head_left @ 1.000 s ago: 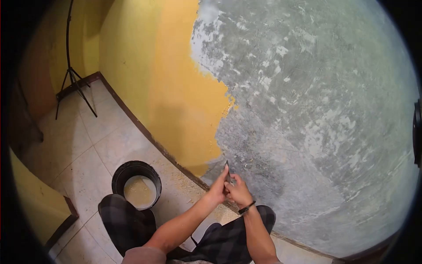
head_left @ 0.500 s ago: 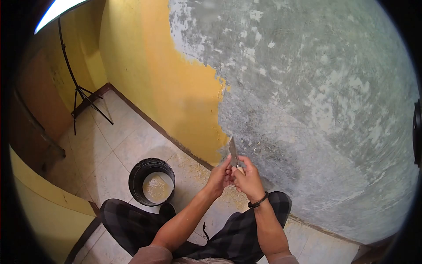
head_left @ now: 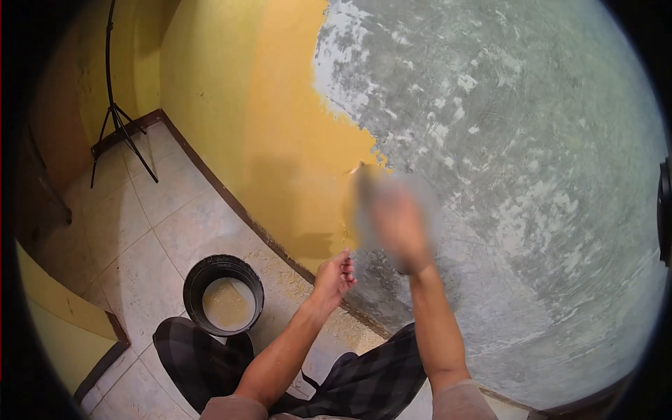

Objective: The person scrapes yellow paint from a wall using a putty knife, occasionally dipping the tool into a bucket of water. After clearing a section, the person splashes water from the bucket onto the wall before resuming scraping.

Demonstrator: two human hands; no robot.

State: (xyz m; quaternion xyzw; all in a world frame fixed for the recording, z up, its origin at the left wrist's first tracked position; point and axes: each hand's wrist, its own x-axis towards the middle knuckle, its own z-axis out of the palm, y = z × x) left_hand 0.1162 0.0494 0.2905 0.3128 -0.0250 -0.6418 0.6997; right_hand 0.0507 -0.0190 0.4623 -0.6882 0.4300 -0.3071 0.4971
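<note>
My right hand (head_left: 400, 220) is raised against the wall, heavily blurred. It is closed on a putty knife (head_left: 365, 187), whose dark blade shows as a smear at the ragged border between yellow paint and bare grey plaster. A thin curl of paint (head_left: 357, 168) stands out at the blade's tip. Below and left of it, my left hand (head_left: 334, 278) hangs close to the wall with its fingers loosely bent and the thumb apart; I see nothing in it.
A black bucket (head_left: 187, 290) with cloudy liquid stands on the tiled floor by my knee. Paint scraps (head_left: 288, 269) litter the wall's foot. A black tripod stand (head_left: 115, 115) rises at far left; a low yellow wall (head_left: 66, 315) is nearer.
My hands have parted. The right has carried the putty knife up to the paint edge, while the left has let go of it and moved slightly left. The view has shifted a little.
</note>
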